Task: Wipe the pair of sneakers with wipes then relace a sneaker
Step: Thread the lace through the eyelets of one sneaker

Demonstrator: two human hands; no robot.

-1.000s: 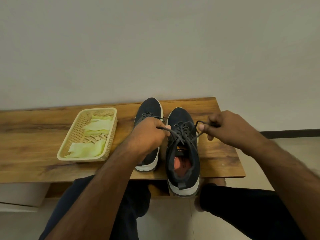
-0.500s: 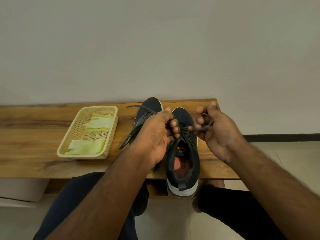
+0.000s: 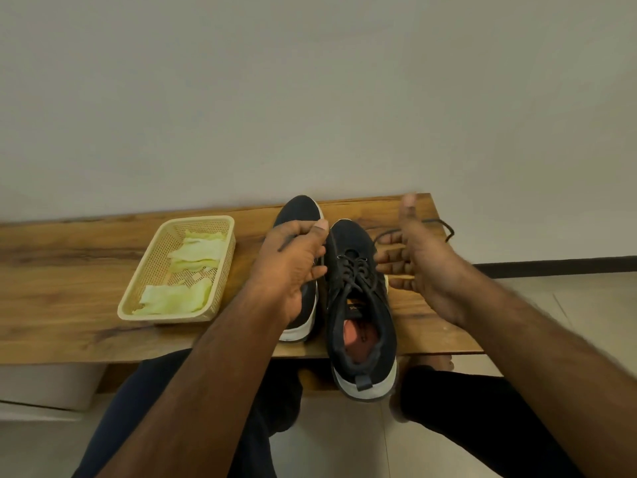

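Observation:
Two black sneakers with white soles stand side by side on the wooden bench (image 3: 62,277). My left hand (image 3: 291,270) covers most of the left sneaker (image 3: 299,208). The right sneaker (image 3: 362,305) is laced up its front, and its heel hangs over the bench's near edge. My left hand has its fingers curled and grips one end of the dark shoelace (image 3: 351,267). My right hand (image 3: 427,270) is to the right of that sneaker, thumb straight up and fingers spread toward it. The other lace end runs over this hand behind the thumb and loops out to the right.
A cream plastic basket (image 3: 138,291) holding pale yellow-green wipes (image 3: 198,251) sits on the bench left of the sneakers. A plain wall rises behind the bench. My legs are under the near edge, and the bench ends just right of my right hand.
My right hand let go of its pinch: the thumb rose and the fingers spread. The lace end swung out to the right. My left hand sank lower over the left sneaker.

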